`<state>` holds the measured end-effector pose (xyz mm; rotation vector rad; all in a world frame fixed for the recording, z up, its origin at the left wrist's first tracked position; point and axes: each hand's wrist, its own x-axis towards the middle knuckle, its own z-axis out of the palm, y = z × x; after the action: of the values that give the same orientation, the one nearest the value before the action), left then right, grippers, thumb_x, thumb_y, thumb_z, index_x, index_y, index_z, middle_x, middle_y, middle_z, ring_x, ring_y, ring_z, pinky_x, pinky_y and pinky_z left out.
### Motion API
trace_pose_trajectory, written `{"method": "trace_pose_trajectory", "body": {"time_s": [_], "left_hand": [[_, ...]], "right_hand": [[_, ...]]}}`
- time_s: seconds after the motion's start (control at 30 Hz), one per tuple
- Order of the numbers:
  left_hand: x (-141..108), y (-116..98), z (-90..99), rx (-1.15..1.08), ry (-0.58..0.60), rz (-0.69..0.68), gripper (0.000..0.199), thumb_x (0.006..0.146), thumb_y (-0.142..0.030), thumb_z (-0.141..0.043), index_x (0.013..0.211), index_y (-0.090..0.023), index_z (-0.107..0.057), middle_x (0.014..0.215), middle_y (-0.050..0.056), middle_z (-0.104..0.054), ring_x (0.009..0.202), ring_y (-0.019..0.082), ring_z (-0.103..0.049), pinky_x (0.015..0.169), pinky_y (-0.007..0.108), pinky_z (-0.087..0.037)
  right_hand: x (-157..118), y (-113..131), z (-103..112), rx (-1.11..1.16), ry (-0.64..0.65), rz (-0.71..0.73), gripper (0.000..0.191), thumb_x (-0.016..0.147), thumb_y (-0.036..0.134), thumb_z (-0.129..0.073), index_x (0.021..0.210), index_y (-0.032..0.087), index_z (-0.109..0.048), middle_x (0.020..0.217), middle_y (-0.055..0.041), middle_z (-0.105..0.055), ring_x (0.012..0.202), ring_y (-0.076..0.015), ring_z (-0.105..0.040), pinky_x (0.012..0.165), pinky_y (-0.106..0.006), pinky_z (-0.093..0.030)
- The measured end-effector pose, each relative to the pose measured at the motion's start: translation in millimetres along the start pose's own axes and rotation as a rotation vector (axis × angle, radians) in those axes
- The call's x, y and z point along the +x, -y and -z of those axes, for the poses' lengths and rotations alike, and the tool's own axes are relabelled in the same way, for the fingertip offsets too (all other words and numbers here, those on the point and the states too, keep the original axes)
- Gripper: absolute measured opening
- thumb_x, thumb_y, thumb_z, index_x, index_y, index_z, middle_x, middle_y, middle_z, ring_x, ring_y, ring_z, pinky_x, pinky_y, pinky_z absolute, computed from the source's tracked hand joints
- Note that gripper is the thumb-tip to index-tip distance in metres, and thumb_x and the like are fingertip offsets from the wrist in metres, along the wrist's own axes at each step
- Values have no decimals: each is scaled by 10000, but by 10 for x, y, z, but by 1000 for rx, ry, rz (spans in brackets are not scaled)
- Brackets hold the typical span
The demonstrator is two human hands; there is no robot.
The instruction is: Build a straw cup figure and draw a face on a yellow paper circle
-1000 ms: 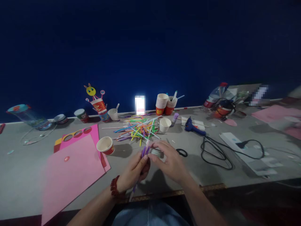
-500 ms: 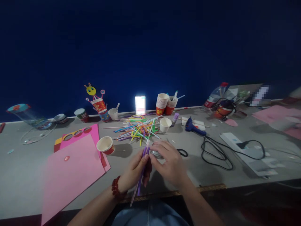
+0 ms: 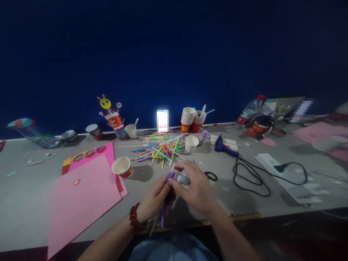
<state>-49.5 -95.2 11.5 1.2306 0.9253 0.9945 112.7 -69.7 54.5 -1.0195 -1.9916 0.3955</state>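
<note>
My left hand (image 3: 156,194) is closed around a small bunch of purple drinking straws (image 3: 163,216) and a pale pink straw (image 3: 153,227), whose lower ends hang below the fist. At their upper ends, my right hand (image 3: 197,186) curves over with thumb and index finger on the straws. Some of its fingertips are hidden. Through the gap between right thumb and index finger shows a roll of clear tape (image 3: 183,179). Black scissor handles (image 3: 211,176) stick out beside the right hand. Beyond both hands spreads a pile of coloured straws (image 3: 160,148).
Paper cups (image 3: 121,167) stand near the straws, with stacked cups (image 3: 188,119) behind. Pink sheets (image 3: 81,203) lie left. A blue glue gun (image 3: 225,148), its cord and a white power strip (image 3: 288,181) occupy the right. A yellow-headed cup figure (image 3: 114,119) stands at the back.
The right hand's fingers have lifted and spread slightly, with the thumb moving left onto the straws. The straw bunch has sunk a little in the left hand.
</note>
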Motion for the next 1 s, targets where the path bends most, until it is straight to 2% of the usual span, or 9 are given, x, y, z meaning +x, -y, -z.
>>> {"method": "trace_pose_trajectory", "body": {"time_s": [0.1,0.17,0.27,0.33,0.4,0.5,0.7,1.0], "left_hand": [[-9,-12,5,61,43,26,466,946,-642,-450,879,-184,-498,596,-56,-514,367,47,-418,318,142,-327],[-16,-14,11,81,64,51,480,941,-662,-432,831,-195,-464,593,-60,-498,351,41,-386,300,141,-295],[-31,-18,26,121,73,65,471,950,-655,-419,837,-200,-456,580,-68,-479,349,42,-370,304,142,-292],[-42,-30,39,153,90,66,449,968,-626,-407,857,-195,-467,571,-70,-477,346,41,-356,308,141,-280],[-50,-50,50,176,114,58,437,982,-602,-398,856,-190,-471,564,-71,-475,344,37,-338,312,140,-256],[-48,-81,62,179,161,64,457,985,-610,-382,809,-193,-448,540,-77,-454,339,31,-312,318,143,-227],[-43,-120,58,177,184,75,461,983,-611,-389,779,-201,-439,529,-76,-440,345,35,-301,319,157,-208],[-36,-155,88,228,216,108,440,971,-626,-394,824,-213,-433,580,-67,-473,360,44,-321,327,167,-241]], "right_hand": [[27,-5,-15,90,39,-60,378,840,222,-691,1192,223,-554,1028,-52,-668,914,-220,-642,845,-353,-520],[40,-11,-22,125,36,-37,403,855,197,-677,1228,234,-529,1089,-59,-650,969,-216,-632,902,-364,-506],[56,-15,2,142,44,81,239,896,162,-618,1119,241,-581,1163,-79,-605,1117,-228,-580,982,-387,-470],[75,-18,48,130,92,146,144,911,145,-588,1020,235,-618,1167,-85,-585,1147,-233,-557,973,-387,-470],[104,-23,106,97,163,185,137,904,121,-585,962,231,-640,1161,-82,-582,1127,-233,-557,952,-387,-474],[161,-33,191,36,255,234,178,884,88,-591,948,237,-665,1180,-75,-597,1135,-242,-549,1009,-433,-438],[228,-55,279,-30,334,271,89,936,197,-613,964,243,-684,1165,-63,-630,1145,-233,-563,1064,-455,-412],[291,-53,323,-82,443,295,87,937,279,-640,935,192,-643,1003,-74,-679,1021,-237,-602,937,-401,-480]]}}
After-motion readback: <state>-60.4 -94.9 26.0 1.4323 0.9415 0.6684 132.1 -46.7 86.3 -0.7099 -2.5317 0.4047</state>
